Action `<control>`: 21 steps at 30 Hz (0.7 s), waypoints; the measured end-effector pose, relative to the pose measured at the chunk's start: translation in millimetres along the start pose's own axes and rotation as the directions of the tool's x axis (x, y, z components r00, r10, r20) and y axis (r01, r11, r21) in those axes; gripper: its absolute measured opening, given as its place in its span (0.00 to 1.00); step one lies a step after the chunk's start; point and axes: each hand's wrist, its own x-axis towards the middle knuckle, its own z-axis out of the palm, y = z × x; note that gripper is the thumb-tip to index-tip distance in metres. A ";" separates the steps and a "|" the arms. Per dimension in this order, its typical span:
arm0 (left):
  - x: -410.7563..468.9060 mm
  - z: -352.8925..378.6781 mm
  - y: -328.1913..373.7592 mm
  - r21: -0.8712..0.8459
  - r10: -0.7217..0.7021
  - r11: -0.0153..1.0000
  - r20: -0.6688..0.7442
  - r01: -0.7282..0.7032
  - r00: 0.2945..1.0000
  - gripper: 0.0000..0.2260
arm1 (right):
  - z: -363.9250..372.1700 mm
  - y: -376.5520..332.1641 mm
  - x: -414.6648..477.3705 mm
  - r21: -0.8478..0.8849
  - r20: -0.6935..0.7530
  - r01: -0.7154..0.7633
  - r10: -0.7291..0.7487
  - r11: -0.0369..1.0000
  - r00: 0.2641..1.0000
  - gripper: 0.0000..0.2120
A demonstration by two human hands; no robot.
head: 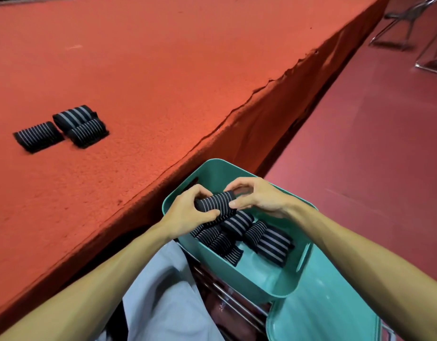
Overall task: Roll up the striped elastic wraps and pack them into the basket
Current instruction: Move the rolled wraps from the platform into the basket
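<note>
Both hands hold one rolled black wrap with thin white stripes just above the teal basket. My left hand grips its left end. My right hand pinches its right end with fingertips. Several rolled striped wraps lie packed inside the basket below the held one. Three more rolled wraps sit together on the red table at the far left, out of reach of both hands.
The basket rests on a metal-barred seat beside the table's edge. A teal lid or second tray lies under it at lower right. Grey cloth covers my lap. Metal chair legs stand on the dark red floor at top right.
</note>
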 end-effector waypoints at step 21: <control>9.6 -25.7 -25.0 0.078 0.091 0.992 0.150 -0.104 0.985 0.07 | 24.7 99.5 37.0 -0.922 0.015 -0.152 0.423 0.357 0.906 0.20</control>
